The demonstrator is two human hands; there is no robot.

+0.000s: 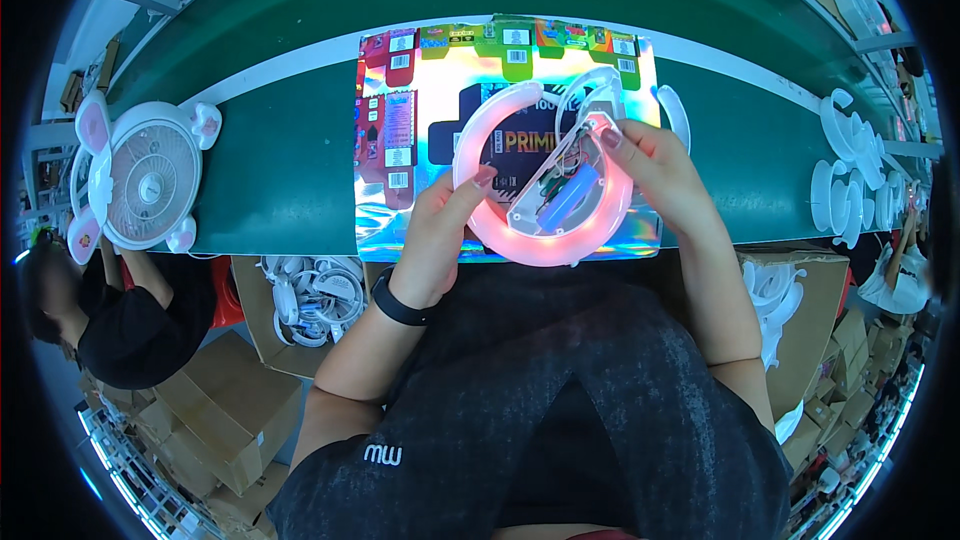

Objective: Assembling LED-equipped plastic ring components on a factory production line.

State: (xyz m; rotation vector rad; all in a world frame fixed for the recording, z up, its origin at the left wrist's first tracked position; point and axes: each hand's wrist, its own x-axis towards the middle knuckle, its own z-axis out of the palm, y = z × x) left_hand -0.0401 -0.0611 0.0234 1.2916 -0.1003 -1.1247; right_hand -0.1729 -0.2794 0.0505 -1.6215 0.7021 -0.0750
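A: Largest first. Green bench surface [280,170] curves across the upper half of the view, a pale strip along its far edge.

B: Noted. On it?

A: Flattened holographic carton sheet [440,90], iridescent, coloured flaps along the top and left edges, a dark panel in the middle. It lies dead centre, directly under both hands.

B: Left of that?

A: White desk fan [145,180] with pink ear-shaped tabs, lying at the bench's left end, well apart from the sheet. Below the bench edge, cardboard boxes [215,420], and one open box of white ring parts [315,295].

B: Right side?

A: A cluster of white curved shells [850,185] at the bench's right end. Another box of the same shells sits beneath.

B: And the piece in hand?

A: Glowing pink ring [545,240], held above the sheet, near the bench's front edge. Its lower arc is lit pink-red; a white inner housing is open, showing a blue cell [570,198] and thin wires.

B: Grips?

A: Left hand [440,230], black band at the wrist, fingers curled around the ring's left arc, thumb on the rim. Holding it. Right hand [655,175] clasps the right arc, fingertips pressed at the housing's upper end. Both closed on the ring.

B: Anyone else?

A: A person in dark clothing at far left, below the fan.
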